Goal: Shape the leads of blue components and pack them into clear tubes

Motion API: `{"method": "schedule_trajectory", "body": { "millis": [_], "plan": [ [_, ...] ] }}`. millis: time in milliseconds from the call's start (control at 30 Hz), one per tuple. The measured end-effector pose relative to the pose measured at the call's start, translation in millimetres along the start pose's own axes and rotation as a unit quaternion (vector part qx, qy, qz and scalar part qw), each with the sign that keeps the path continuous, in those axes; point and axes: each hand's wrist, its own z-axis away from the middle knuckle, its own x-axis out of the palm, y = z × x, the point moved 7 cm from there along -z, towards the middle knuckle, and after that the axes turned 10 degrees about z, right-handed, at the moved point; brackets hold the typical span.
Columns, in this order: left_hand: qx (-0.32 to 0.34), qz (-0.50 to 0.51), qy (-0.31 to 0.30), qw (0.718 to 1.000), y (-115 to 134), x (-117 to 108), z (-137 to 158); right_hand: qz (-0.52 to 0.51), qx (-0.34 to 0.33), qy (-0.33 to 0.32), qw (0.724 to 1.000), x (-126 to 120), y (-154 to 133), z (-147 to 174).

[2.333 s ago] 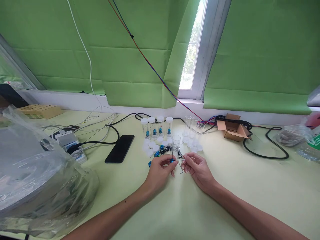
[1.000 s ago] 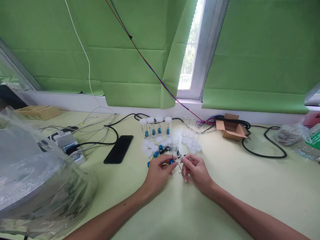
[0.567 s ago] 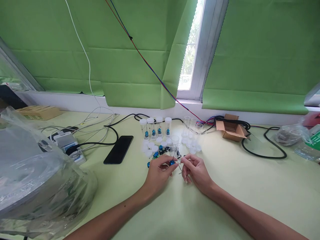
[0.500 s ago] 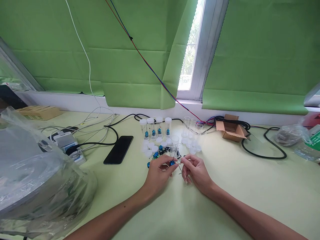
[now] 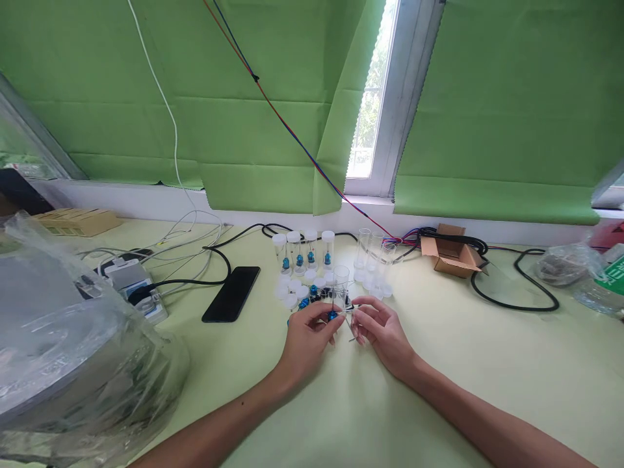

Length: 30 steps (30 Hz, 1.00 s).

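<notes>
The left hand (image 5: 308,333) pinched a blue part (image 5: 332,316) just on the near side of a clear tube (image 5: 342,277). Close by, the right hand (image 5: 383,328) curled beside a thin metal rod (image 5: 350,327); whether it gripped anything, I couldn't tell.

Extends left forearm (image 5: 244,404) from the frame's bottom left and right forearm (image 5: 470,398) from bottom right, holding left hand (image 5: 308,335), pinched, near right hand (image 5: 384,326), loosely curled, just below centre.
</notes>
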Motion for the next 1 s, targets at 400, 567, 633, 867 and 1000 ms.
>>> {"method": "schedule_trajectory", "body": {
  "millis": [400,567,633,867,1000],
  "plan": [
    [-0.032,0.025,0.021,0.999,-0.2,-1.4,-1.2,-0.021,0.001,0.003,1.0,-0.3,-0.7,-1.1],
    [-0.039,0.019,0.015,0.999,-1.1,-0.6,-0.5,-0.021,-0.003,0.004,1.0,-0.6,0.1,-0.7],
    [-0.041,0.017,0.014,0.999,-1.7,-0.6,-0.2,-0.02,-0.002,0.005,1.0,-0.9,0.4,-1.0],
    [-0.036,0.005,0.009,0.999,-4.9,-1.2,-0.6,-0.021,0.003,0.006,1.0,-2.9,2.9,-2.3],
    [-0.022,-0.005,0.003,1.0,-5.3,-0.7,-1.3,-0.021,0.003,0.002,1.0,-3.5,3.8,-2.6]
  ]
}}
